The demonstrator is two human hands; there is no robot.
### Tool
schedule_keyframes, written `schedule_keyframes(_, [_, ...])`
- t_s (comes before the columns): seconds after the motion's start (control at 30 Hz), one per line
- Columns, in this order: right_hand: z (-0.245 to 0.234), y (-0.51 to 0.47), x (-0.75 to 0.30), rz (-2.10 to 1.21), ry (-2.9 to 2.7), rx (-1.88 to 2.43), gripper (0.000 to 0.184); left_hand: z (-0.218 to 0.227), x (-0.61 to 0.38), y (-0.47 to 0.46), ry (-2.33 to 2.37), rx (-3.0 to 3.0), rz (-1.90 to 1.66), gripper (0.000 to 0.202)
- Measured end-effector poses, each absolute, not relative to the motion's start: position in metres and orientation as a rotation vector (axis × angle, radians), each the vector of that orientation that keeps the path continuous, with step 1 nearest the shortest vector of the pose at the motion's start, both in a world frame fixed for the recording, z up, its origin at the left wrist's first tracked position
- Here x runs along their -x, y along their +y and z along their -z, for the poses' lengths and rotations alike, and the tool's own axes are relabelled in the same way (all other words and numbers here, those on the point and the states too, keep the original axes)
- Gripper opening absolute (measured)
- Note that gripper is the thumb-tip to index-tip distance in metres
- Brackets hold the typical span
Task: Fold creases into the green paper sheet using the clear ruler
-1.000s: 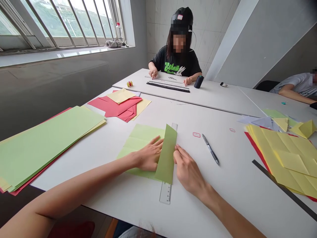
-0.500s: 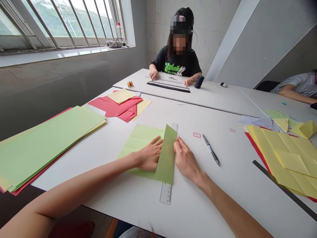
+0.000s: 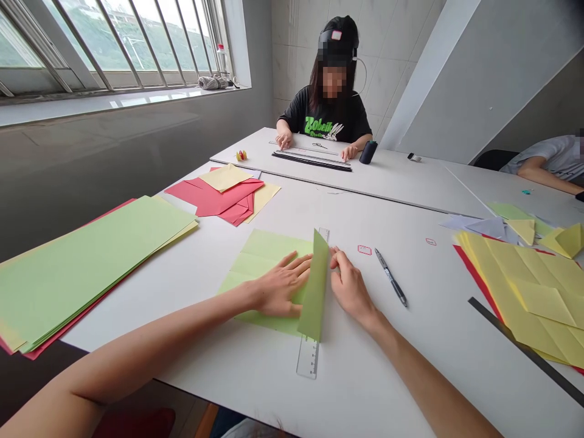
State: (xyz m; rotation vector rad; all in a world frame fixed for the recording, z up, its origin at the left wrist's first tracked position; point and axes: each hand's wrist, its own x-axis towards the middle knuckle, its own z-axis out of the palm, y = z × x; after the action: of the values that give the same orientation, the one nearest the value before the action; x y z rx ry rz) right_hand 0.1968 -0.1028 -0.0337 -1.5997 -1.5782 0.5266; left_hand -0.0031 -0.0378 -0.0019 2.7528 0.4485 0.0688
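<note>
**Green flap stands between your hands**

At the far left, the green paper stack (image 3: pixel 91 267) nears the white table's (image 3: pixel 410 371) edge. Your left hand (image 3: pixel 280 286) lies open on the pale green sheet (image 3: pixel 274 249), beside its raised flap (image 3: pixel 314 286). Your right hand's (image 3: pixel 351 286) fingertips (image 3: pixel 335 258) meet the flap's far side, partly hidden, so its grip is unclear. Beneath, a clear ruler (image 3: pixel 308 359) shows; open table separates the pen (image 3: pixel 391 277).

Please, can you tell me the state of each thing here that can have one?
Green paper sheet: creased, its flap raised
Left hand: flat on the sheet
Right hand: fingertips at the flap
Clear ruler: partly under the sheet
Pen: lying flat
Yellow paper pile: stacked, creased
</note>
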Motion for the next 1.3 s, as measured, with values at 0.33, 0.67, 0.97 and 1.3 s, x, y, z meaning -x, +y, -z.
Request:
schedule_keyframes(0.33, [0.033, -0.197, -0.168, -0.508, -1.749, 1.580, 0.071, 0.006, -0.003, -0.037, 0.475, -2.742, -0.078, 0.085])
schedule_keyframes(0.67, [0.020, -0.175, -0.189, -0.779, -0.883, 1.535, 0.052, 0.000, 0.005, -0.023, 0.650, -2.711, -0.046, 0.094])
schedule_keyframes(0.97, [0.025, -0.168, -0.207, -1.080, -0.347, 1.299, 0.058, 0.000, 0.017, -0.026, 0.869, -2.750, 0.027, 0.092])
schedule_keyframes(1.3, [0.031, -0.166, -0.214, -1.127, -0.255, 1.281, 0.024, -0.003, 0.020, -0.046, 1.089, -2.664, 0.121, 0.093])
